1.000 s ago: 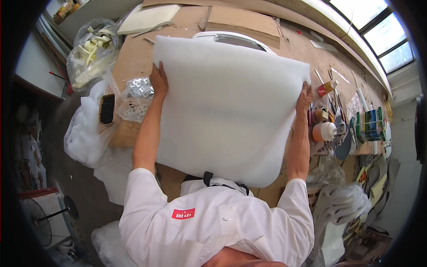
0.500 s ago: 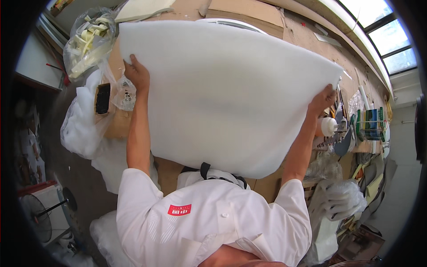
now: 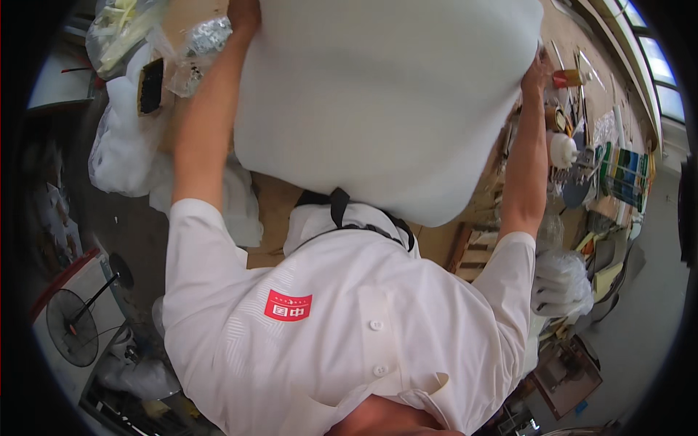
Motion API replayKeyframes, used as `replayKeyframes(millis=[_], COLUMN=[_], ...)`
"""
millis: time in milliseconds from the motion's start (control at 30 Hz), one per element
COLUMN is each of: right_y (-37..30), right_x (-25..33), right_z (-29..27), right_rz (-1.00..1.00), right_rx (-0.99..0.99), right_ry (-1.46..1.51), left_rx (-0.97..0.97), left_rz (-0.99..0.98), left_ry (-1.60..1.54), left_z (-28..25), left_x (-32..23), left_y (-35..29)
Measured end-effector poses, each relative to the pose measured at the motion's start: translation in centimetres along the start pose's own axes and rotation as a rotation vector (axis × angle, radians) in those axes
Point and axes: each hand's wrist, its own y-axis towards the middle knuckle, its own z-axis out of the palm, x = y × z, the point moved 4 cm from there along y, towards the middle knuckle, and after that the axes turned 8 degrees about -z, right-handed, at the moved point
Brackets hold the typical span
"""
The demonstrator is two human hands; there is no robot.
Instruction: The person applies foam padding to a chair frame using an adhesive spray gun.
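White padding sheet (image 3: 385, 102), one piece: located in front of the person's chest, between the forearms, its near edge just beyond the waist. Orientation: the sheet ran away from the body and out past the top of the view, so the long axis could not be told; the near edge slanted, its left end farther from the person than its right, and the right side flared outward toward the hand. Material: soft, matt, fibrous in look, smooth across the face, the near corners rounded and the lower right drooping in a broad curve. Left hand (image 3: 245, 13): at the sheet's left side, cut by the top edge; state of its fingers could not be told. Right hand (image 3: 536, 69): at the right edge, fingers curled in and pinching the padding, single digits blurred. Left of the sheet: a clear crinkled bag of small silvery pieces (image 3: 207, 36), an oblong brush (image 3: 151, 86) with a dark bristly face, and a fluffy white bundle (image 3: 123, 138) in thin plastic. Right: a red and amber bottle (image 3: 569, 78) lying near the right hand, a squat white-topped bottle (image 3: 562, 150), and a green wire rack (image 3: 622, 174) of flat upright items.
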Motion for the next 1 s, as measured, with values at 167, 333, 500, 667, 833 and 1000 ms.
replayKeyframes(millis=[167, 333, 500, 667, 833, 1000], right_y=[-5.0, -15.6, -34.1, -30.7, -20.9, -28.5], right_x=[-0.4, 5.6, 3.1, 4.7, 10.0, 5.1], right_z=[-6.9, -9.4, -14.0, -14.5, -12.2, -12.9], right_rz=[0.208, 0.199, 0.561, 0.596, 0.261, 0.454], right_rx=[-0.16, -0.114, -0.068, -0.075, 0.302, 1.148], right_ry=[0.075, 0.212, 0.106, 0.164, -0.043, -0.406], left_rx=[-0.09, -0.422, 0.228, 1.014, 1.05, 1.154], left_rz=[-0.017, 0.162, 0.21, -0.186, -0.199, -0.327], left_ry=[-0.204, -0.319, -0.281, -0.345, -0.355, -0.423], left_z=[-3.8, -13.5, -15.1, -10.8, -7.8, -6.7], left_x=[-2.4, -4.6, -10.6, -13.5, -12.6, -12.3], left_y=[-1.9, -8.0, -21.6, -30.1, -30.5, -29.4])
